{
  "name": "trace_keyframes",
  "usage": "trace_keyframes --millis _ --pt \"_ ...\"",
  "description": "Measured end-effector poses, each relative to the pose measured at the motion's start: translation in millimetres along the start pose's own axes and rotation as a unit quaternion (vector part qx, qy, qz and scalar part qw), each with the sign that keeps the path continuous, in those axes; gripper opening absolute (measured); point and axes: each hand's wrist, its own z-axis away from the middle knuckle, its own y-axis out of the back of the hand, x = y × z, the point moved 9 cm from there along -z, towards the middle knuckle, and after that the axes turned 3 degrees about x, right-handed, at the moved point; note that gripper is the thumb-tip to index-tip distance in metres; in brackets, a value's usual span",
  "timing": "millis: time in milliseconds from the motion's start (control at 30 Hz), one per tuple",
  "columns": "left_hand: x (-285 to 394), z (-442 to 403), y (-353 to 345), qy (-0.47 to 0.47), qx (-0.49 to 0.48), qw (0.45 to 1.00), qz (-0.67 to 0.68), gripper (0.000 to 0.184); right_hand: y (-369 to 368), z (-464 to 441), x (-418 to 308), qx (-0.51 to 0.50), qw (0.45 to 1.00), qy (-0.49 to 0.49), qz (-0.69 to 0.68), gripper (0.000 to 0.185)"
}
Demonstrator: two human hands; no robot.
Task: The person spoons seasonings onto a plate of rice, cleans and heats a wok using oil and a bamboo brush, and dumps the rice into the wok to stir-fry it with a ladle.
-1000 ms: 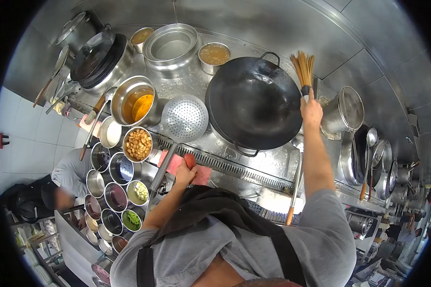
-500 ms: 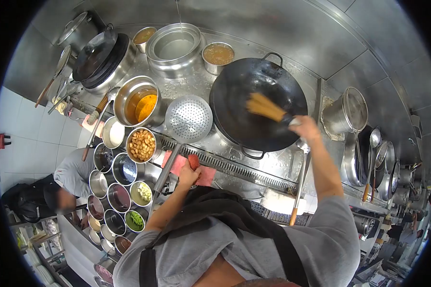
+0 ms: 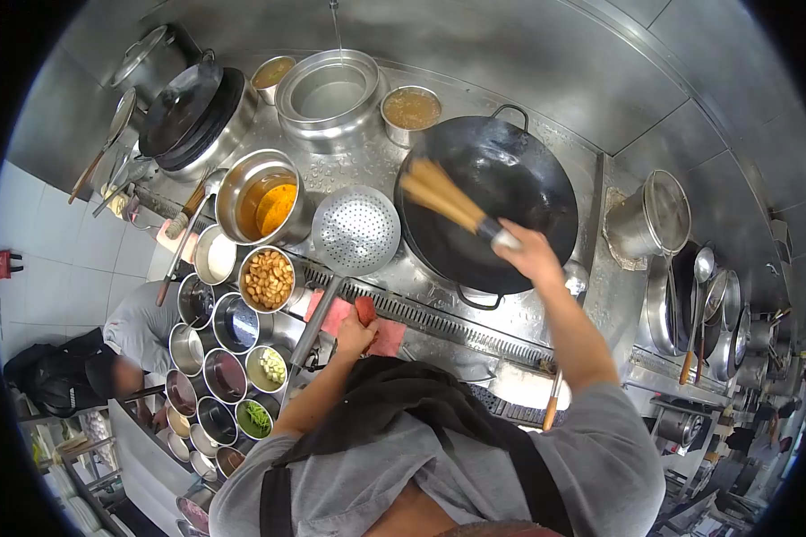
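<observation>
My right hand (image 3: 528, 251) is closed around the dark and pale grip of a bamboo wok brush (image 3: 445, 197), slightly blurred. Its bristles point left over the near-left part of a large black wok (image 3: 519, 210), whose inside looks wet. Low in front of the stove, my left hand (image 3: 356, 336) has its fingers curled at a small red piece (image 3: 364, 311); its kind is unclear. Behind that hand lies a pink cloth (image 3: 390, 336). A perforated strainer (image 3: 356, 229) rests left of the wok, its handle passing beside my left hand.
Water runs into a metal pot (image 3: 330, 92) at the back. Left stand an oil pot (image 3: 233, 201), a bowl of browned chunks (image 3: 267, 278) and several seasoning bowls. A ladle handle (image 3: 553, 401) lies partly under my right arm. Another person (image 3: 139, 327) is at far left.
My right hand has moved left, carrying the brush from the wok's middle to its left side. My left hand stays at the red piece. The view has shifted slightly.
</observation>
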Motion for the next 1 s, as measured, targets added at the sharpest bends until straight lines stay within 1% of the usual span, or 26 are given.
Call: trace_keyframes --millis 33,100,133,167,200,233,300,333,367,433,467,500,567,600,633,667,700,733,767,800,833,867,900,933,967,1000 --pt "-5.1 -1.1 -2.9 -0.007 0.007 1.000 0.016 0.041 12.5 18.6 9.8 -0.055 0.998 -0.006 -0.025 0.056" --pt "-15.3 1.5 -7.5 -0.007 0.012 0.999 0.032 0.041 43.0 35.6 66.4 -0.136 0.986 -0.096 0.003 0.054" --pt "-19.0 -0.1 -10.4 0.004 0.003 0.999 0.039 0.041 75.7 30.1 93.1 -0.102 0.983 -0.095 0.116 0.052" --pt "-19.8 -2.0 -13.1 0.013 -0.006 0.999 0.044 0.041 100.8 18.0 108.4 -0.067 0.967 -0.092 0.227 0.050" --pt "-6.7 0.4 -4.0 -0.005 0.004 1.000 0.022 0.042 126.7 9.2 98.8 0.031 0.956 -0.097 0.276 0.050" --pt "-7.9 -0.8 -6.9 -0.006 0.001 1.000 0.021 0.042 149.9 2.2 83.3 0.129 0.932 -0.102 0.322 0.050" --pt "-11.5 -3.9 -10.5 -0.021 0.016 0.999 0.020 0.042 132.1 -21.3 59.9 0.160 0.927 -0.140 0.309 0.052" --pt "3.4 1.6 -0.5 0.014 -0.008 0.999 0.048 0.042 111.8 -31.4 57.2 0.158 0.935 -0.143 0.282 0.052" --pt "0.8 2.9 -0.8 0.020 -0.010 0.999 0.045 0.042 86.1 -34.1 56.5 0.155 0.944 -0.146 0.254 0.052" --pt "2.4 -0.8 -1.2 -0.011 0.006 1.000 0.000 0.041 33.4 -27.4 36.0 0.076 0.963 -0.148 0.213 0.052" --pt "-5.3 -2.2 -6.7 0.010 -0.003 1.000 0.021 0.042 9.6 -19.6 30.4 0.058 0.978 -0.104 0.171 0.053" --pt "-0.8 0.4 -4.5 0.008 -0.006 1.000 0.019 0.042 -7.5 -4.4 28.0 0.040 0.989 -0.062 0.128 0.053" --pt "2.8 6.2 0.9 0.092 -0.008 0.990 0.104 0.041 -9.7 27.8 21.0 -0.051 0.997 -0.061 -0.020 0.056" --pt "-42.8 -9.5 -27.9 0.072 0.016 0.995 0.067 0.038 1.7 43.1 24.3 -0.078 0.996 -0.037 -0.001 0.058" --pt "-32.4 -4.2 -23.9 0.072 0.013 0.995 0.067 0.038 17.0 63.9 30.7 -0.144 0.984 -0.094 -0.053 0.058" --pt "-12.4 2.7 -14.9 0.107 -0.006 0.978 0.178 0.037 41.2 76.0 39.5 -0.160 0.986 -0.050 0.007 0.057" --pt "-0.1 4.6 -13.7 0.141 -0.023 0.948 0.286 0.035 66.4 86.1 64.7 -0.170 0.983 -0.067 0.001 0.055" --pt "-18.7 -9.9 -38.6 0.111 -0.014 0.932 0.344 0.032 96.6 92.5 103.6 -0.172 0.978 -0.101 -0.055 0.055" --pt "36.8 5.0 -20.8 0.116 -0.052 0.895 0.427 0.028 145.4 104.9 92.2 -0.150 0.958 -0.244 0.030 0.052" --pt "65.2 10.5 -22.6 0.124 -0.089 0.874 0.462 0.026 187.1 94.6 109.0 -0.052 0.975 -0.156 0.150 0.048" --pt "91.0 13.5 -28.4 0.128 -0.127 0.849 0.497 0.026 224.7 92.7 93.6 0.009 0.955 -0.188 0.231 0.045" --pt "119.4 15.9 -28.4 0.124 -0.130 0.847 0.500 0.026 248.9 88.0 85.0 0.084 0.938 -0.142 0.306 0.048" --pt "143.3 21.0 -34.2 0.155 -0.152 0.854 0.474 0.031 255.1 86.9 86.2 0.088 0.936 -0.142 0.309 0.048" --pt "157.8 26.2 -42.7 0.184 -0.174 0.859 0.445 0.037 269.0 89.2 85.0 0.178 0.936 -0.137 0.272 0.050" --pt "165.3 23.0 -56.0 0.178 -0.174 0.858 0.449 0.037 281.0 92.9 87.0 0.267 0.927 -0.127 0.231 0.053" --pt "167.4 19.6 -79.5 0.203 -0.198 0.840 0.462 0.042 281.4 90.5 107.9 0.292 0.942 -0.095 0.136 0.058"
